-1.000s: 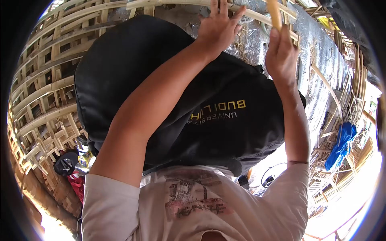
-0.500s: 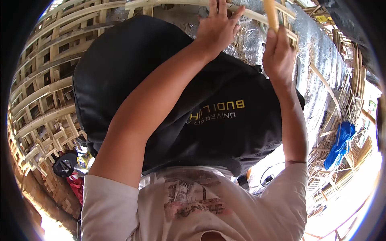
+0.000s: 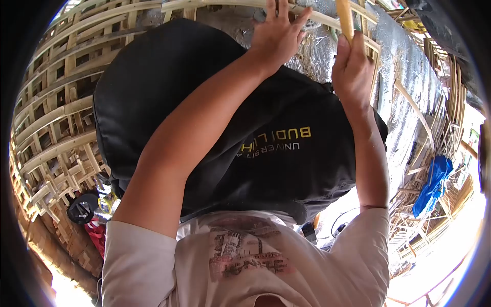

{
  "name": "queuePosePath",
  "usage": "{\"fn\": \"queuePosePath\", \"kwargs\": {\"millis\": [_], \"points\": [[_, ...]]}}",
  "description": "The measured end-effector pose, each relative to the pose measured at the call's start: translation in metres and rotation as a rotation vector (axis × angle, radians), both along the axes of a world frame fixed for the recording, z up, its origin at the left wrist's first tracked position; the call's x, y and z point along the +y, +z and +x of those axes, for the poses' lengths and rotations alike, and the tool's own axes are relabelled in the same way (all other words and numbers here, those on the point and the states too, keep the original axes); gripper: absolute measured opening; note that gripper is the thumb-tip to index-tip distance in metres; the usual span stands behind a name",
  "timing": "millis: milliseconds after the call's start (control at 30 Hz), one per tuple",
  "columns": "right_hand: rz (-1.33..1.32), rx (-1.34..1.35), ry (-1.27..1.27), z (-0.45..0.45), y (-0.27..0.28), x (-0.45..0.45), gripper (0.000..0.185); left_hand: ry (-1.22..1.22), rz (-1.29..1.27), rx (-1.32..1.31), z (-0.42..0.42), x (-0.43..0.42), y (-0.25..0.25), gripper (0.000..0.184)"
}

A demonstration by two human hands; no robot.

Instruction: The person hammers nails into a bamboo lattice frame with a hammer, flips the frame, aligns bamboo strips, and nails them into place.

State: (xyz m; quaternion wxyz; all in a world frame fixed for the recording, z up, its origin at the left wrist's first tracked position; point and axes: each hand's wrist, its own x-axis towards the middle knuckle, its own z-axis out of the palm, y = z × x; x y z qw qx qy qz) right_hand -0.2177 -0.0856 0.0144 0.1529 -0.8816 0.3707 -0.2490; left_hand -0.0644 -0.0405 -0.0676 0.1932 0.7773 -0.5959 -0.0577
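My left hand (image 3: 279, 35) lies with its fingers spread against a pale bamboo strip (image 3: 319, 18) at the top of the view. To its right, my right hand (image 3: 353, 69) is closed round a yellowish wooden handle (image 3: 345, 19), which runs up out of the frame. The handle's far end is hidden. Below both hands is a large black fabric item (image 3: 286, 174), with yellow and white lettering upside down on it. My left forearm crosses over it.
Woven bamboo lattice (image 3: 66, 110) fills the left side. Crinkled silvery sheeting (image 3: 404, 66) lies at the upper right, with a loose bamboo strip over it. A blue cloth or bag (image 3: 433, 184) is at the right; a dark round object (image 3: 83, 208) and red fabric (image 3: 95, 231) are lower left.
My right hand has shifted slightly left and down with the wooden handle, whose angle has changed a little. My left hand stays in place on the bamboo.
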Motion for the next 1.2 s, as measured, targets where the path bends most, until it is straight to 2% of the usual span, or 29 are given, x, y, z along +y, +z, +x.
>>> {"fn": "queuePosePath", "kwargs": {"millis": [33,133,233,267,300,367,400,467,533,600,633,733,800,867,900,933,967,1000,1067,1100,1200], "points": [[0.030,0.028,-0.008,-0.001,-0.004,0.000,0.017,-0.001,-0.043,-0.035,0.000,-0.001,-0.006,0.063],[-0.009,0.247,0.097,-0.009,-0.016,-0.011,0.019,-0.005,0.092,-0.074,0.000,-0.002,-0.004,0.062],[-0.019,0.068,0.035,-0.004,-0.009,-0.006,0.020,0.006,-0.081,0.003,0.000,0.000,-0.007,0.058],[-0.001,0.034,-0.014,-0.004,-0.008,0.000,0.020,0.014,-0.042,0.015,-0.003,0.003,-0.010,0.058],[-0.140,0.137,0.106,-0.002,-0.017,-0.004,0.018,0.018,-0.012,0.021,-0.003,0.003,-0.009,0.058],[-0.036,0.151,0.094,-0.009,-0.016,-0.008,0.018,-0.001,0.064,-0.050,0.000,-0.001,-0.003,0.061],[0.007,0.150,0.101,-0.005,-0.012,-0.012,0.019,0.008,0.009,-0.048,0.004,-0.008,-0.003,0.062],[-0.021,-0.008,-0.020,-0.003,-0.008,-0.004,0.017,0.021,-0.047,-0.014,-0.001,-0.004,-0.012,0.063],[-0.415,0.085,0.154,-0.009,-0.021,-0.010,0.019,0.022,0.020,-0.011,0.000,0.001,-0.006,0.065],[-0.169,0.103,0.167,-0.014,-0.016,-0.011,0.021,0.015,0.103,-0.009,0.000,-0.002,0.001,0.065],[-0.059,0.098,0.189,-0.007,-0.013,-0.018,0.022,0.016,0.044,-0.015,0.004,-0.009,0.003,0.065],[-0.077,-0.043,-0.016,0.002,0.001,0.001,0.021,0.011,-0.049,0.006,0.000,-0.001,-0.008,0.066],[-0.097,0.188,0.138,-0.002,-0.022,-0.007,0.018,0.002,-0.023,-0.021,-0.001,0.001,-0.011,0.066],[-0.092,0.203,0.148,-0.006,-0.019,-0.007,0.020,-0.005,0.052,-0.067,0.000,-0.003,-0.009,0.065],[-0.017,0.164,0.062,-0.004,-0.010,-0.007,0.020,0.012,-0.044,-0.045,-0.001,-0.002,-0.007,0.064],[0.082,0.135,-0.023,-0.002,-0.002,-0.003,0.020,0.016,-0.030,-0.039,0.001,-0.003,-0.005,0.065],[0.040,-0.041,-0.055,0.001,-0.001,0.001,0.021,0.012,-0.003,-0.026,0.000,-0.001,-0.003,0.065],[-0.029,-0.031,-0.066,0.000,-0.004,0.002,0.022,0.006,0.017,-0.015,0.000,0.000,-0.004,0.065],[-0.031,0.245,0.144,-0.012,-0.030,-0.012,0.023,0.006,0.024,-0.042,-0.001,-0.002,-0.007,0.064],[0.025,0.251,0.102,-0.007,-0.018,-0.008,0.024,0.000,0.018,-0.024,-0.003,0.001,-0.005,0.064],[0.169,-0.022,-0.124,0.003,0.006,0.005,0.023,0.009,-0.006,-0.017,-0.001,0.001,-0.008,0.063]]}}
